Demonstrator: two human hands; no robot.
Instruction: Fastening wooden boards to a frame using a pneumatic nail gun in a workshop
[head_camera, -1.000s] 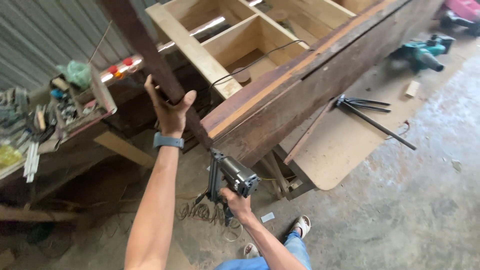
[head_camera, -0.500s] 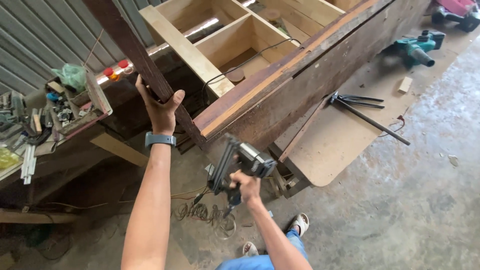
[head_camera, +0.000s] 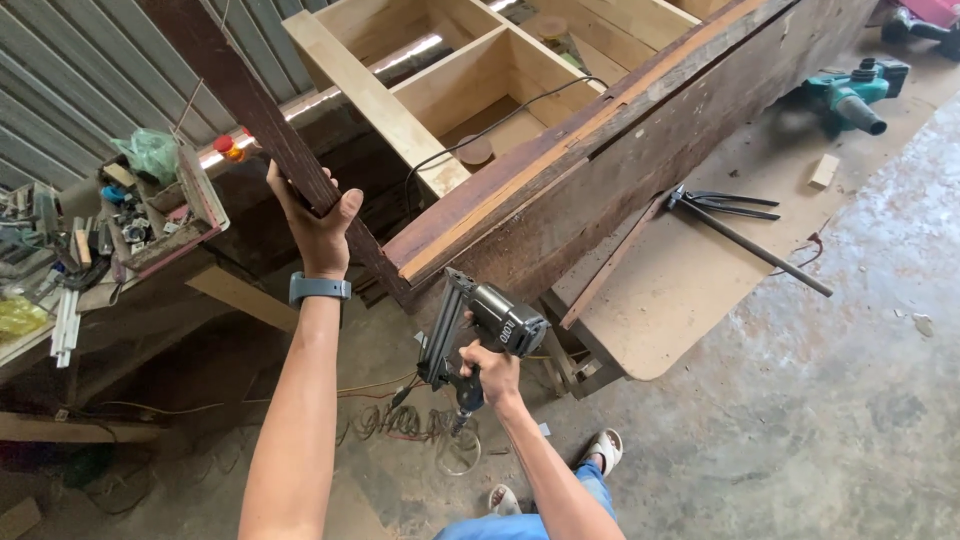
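My left hand (head_camera: 318, 222) grips a long dark wooden board (head_camera: 235, 95) that stands tilted against the corner of a big wooden cabinet frame (head_camera: 600, 130). A grey watch sits on that wrist. My right hand (head_camera: 490, 372) holds a grey and black nail gun (head_camera: 480, 325) by its handle. The gun's nose points up at the cabinet's lower corner, just below where the board meets the dark side panel. A coiled air hose (head_camera: 420, 430) hangs from the gun to the floor.
A cluttered workbench (head_camera: 110, 240) with tools stands at the left before a corrugated metal wall. A flat board (head_camera: 680, 290) lies on the concrete floor with a black metal tool (head_camera: 745, 235) and a teal power tool (head_camera: 850, 95) on it. My sandalled feet (head_camera: 600, 450) show below.
My right hand raised the nail gun from near the floor up toward the cabinet's lower corner. My left hand kept its grip on the dark board.
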